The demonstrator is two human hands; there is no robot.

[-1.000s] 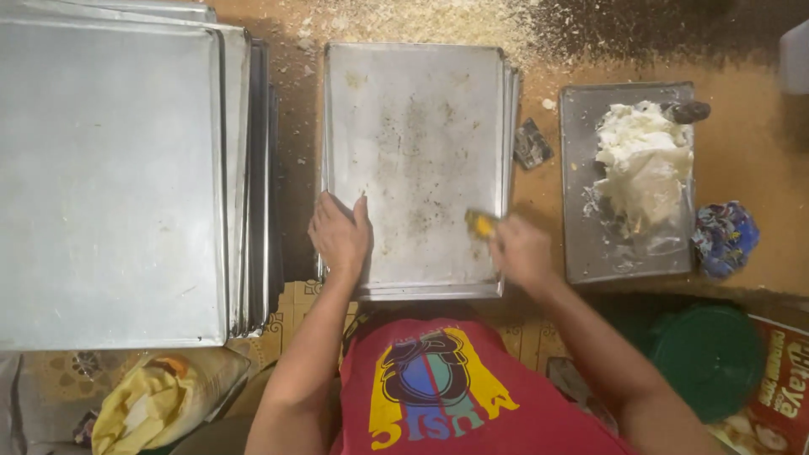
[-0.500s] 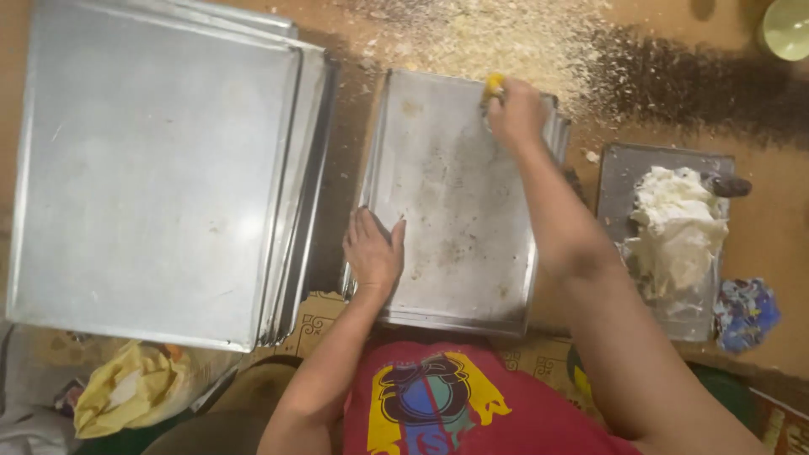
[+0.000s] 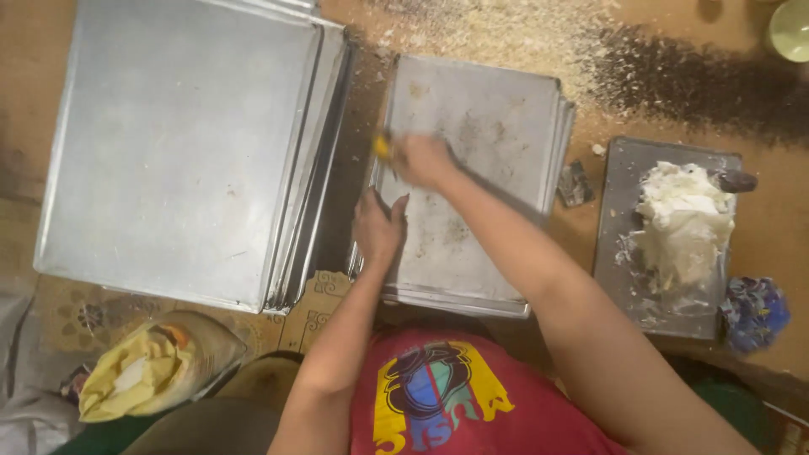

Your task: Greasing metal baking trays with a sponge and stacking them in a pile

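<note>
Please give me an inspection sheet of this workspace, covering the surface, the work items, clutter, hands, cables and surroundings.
Surface: brown floor strewn with pale crumbs and a dark patch of residue.
Job's things: middle tray stack, top tray soiled with dark specks; small yellow tool, blurred.
Clutter: larger tray stack to its left; small tray bearing a white lump; crumpled blue wrapper; yellow cloth.
Hands: left hand flat on the middle stack's near edge; right hand gripping the yellow tool on the tray top.
Cables: nothing seen.
Surroundings: pale green cup at the top right corner; patterned mat under the stacks.
</note>
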